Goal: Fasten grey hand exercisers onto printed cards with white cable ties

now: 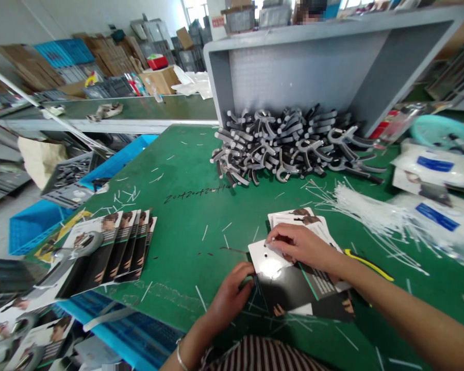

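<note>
A printed cardboard packaging card (pixel 268 263), with a white top and small punched holes, lies over more cards on the green table. My right hand (pixel 299 247) rests on its upper part, thumb and fingers pinched at the card by the holes. By the left edge of the card is my left hand (pixel 234 291), its fingers bent with a gap between thumb and forefinger, fingertips at the edge. More cards (pixel 305 216) lie partly under my right hand. A yellow-handled tool (pixel 371 265) sits beside my right forearm, partly hidden.
Many grey-handled clippers (pixel 286 144) spill from a tipped grey crate (pixel 301 72). White cable ties (pixel 375 211) lie fanned at right, near plastic packets (pixel 435 167) and a turquoise basin (pixel 444 131). Stacked cards with clippers (pixel 112 247) stand left. Cut tie ends litter the table (pixel 185 221).
</note>
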`<state>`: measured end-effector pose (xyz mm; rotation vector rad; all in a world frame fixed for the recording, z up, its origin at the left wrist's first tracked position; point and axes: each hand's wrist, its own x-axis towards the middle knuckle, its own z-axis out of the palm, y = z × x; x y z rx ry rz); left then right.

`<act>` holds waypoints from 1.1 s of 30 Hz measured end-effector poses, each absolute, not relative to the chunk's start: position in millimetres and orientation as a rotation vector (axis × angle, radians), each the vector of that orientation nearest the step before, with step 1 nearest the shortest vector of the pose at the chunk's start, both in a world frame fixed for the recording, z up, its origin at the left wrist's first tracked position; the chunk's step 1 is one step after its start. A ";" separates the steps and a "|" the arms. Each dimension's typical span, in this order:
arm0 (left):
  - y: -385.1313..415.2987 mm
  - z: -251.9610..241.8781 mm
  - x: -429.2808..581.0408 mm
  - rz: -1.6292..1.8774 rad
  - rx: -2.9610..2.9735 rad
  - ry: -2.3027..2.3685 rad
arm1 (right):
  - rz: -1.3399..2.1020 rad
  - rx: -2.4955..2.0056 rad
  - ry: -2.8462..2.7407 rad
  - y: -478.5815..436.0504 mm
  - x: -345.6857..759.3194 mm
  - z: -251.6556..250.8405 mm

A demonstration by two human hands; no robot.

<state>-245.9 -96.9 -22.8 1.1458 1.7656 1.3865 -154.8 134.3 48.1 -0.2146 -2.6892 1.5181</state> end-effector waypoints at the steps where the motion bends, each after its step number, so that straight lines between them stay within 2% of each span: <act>1: -99.0 -21.1 -244.7 1.368 1.185 1.779 | 1.456 -0.170 -2.729 134.9 -158.0 48.8; 4: -90.7 -20.2 -243.4 1.478 1.123 1.916 | 1.343 -0.154 -2.727 133.0 -165.0 46.6; 9: -52.9 -31.2 -243.6 1.743 0.819 1.825 | 1.486 -0.305 -2.572 126.4 -164.8 39.4; 14: -36.9 -23.1 -242.8 1.771 0.754 1.759 | 1.592 -0.339 -2.461 125.0 -160.5 41.4; 20: -47.4 14.6 -245.9 1.692 0.989 1.923 | 1.954 -0.375 -2.034 127.2 -146.5 46.1; 22: -48.2 17.1 -245.2 1.656 1.019 1.926 | 1.844 -0.345 -2.099 128.1 -144.1 47.3; 27: -45.2 12.1 -241.5 1.622 0.987 1.882 | 1.291 -0.002 -2.479 128.8 -144.6 52.0; 33: -42.2 18.4 -238.7 1.690 0.785 1.809 | 1.170 0.079 -2.566 125.0 -133.7 56.2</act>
